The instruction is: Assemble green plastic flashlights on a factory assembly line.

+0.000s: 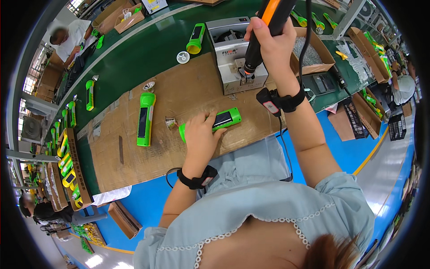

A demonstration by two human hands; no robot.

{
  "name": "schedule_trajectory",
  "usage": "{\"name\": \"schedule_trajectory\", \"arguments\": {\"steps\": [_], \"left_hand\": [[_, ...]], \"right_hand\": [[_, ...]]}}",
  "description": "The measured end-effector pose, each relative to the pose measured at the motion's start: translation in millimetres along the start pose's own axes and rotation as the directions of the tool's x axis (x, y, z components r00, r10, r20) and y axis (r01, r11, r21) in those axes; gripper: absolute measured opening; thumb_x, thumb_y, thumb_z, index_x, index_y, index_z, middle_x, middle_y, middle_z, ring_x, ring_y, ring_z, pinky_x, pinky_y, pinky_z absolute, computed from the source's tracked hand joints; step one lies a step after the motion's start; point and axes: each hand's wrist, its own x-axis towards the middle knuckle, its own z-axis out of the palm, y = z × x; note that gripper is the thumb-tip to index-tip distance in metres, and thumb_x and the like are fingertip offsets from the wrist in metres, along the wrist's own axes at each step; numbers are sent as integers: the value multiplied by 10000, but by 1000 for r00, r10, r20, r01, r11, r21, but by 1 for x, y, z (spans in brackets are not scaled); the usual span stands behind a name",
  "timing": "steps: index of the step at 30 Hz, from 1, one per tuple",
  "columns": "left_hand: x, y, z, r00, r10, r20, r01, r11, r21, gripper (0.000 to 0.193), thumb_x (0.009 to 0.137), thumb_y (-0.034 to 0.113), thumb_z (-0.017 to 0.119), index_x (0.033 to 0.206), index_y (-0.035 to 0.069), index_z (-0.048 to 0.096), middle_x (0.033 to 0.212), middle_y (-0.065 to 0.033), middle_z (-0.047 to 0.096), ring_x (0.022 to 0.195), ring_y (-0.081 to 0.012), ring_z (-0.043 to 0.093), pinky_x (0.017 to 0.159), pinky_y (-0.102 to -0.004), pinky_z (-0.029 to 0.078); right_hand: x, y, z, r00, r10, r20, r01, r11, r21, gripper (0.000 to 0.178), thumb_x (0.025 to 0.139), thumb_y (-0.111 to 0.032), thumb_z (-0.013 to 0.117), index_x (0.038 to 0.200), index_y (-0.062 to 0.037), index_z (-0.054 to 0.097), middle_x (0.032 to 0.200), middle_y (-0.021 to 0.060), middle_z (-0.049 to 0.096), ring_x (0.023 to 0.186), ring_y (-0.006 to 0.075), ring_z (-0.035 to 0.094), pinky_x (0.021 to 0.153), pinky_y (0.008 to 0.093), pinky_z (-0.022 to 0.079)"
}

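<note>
A brown cardboard sheet covers the near part of a long green workbench, which runs through a factory hall with a blue floor and open cartons along the line; other workers sit at the far ends.

The green flashlight under the left hand lies flat on the cardboard near its front edge, bright green with a dark rectangular panel on top. The left fingers are curled over its head end, pinning it down. The right hand is closed around a black-and-orange electric screwdriver, held upright with its tip down on the grey screw feeder box behind the flashlight.

One second flashlight body lies apart to the left on the cardboard, one stands beside the feeder, and two more lie on the green surface further left. One silver reflector cone and one small metal part rest near them. One carton of small grey screws sits right of the feeder. Each wrist carries one black band
</note>
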Motion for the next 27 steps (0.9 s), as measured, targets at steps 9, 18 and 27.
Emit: {"name": "schedule_trajectory", "arguments": {"steps": [9,18,27], "left_hand": [[-4,-1,2,998,21,-55,-21,1000,7,500,620,264,769,1061,73,631,921,-86,603,841,-275,560,742,-372,410],[-6,1,2,999,-4,-35,4,1000,5,512,612,236,769,1073,68,619,975,-79,594,905,-259,555,796,-372,394],[-7,1,2,996,20,-85,-21,1000,-3,518,613,244,769,1086,92,623,922,-77,591,856,-270,551,760,-375,403]], "right_hand": [[-14,-21,-3,962,216,165,-229,971,63,279,869,-250,589,956,4,513,688,89,576,573,156,574,529,263,468],[-49,-32,14,945,217,245,-269,941,205,411,834,-313,617,1040,17,484,719,115,572,604,177,583,570,286,489],[-59,-24,15,934,243,261,-283,950,130,439,810,-315,645,1049,17,486,716,109,581,607,164,583,572,276,478]]}}
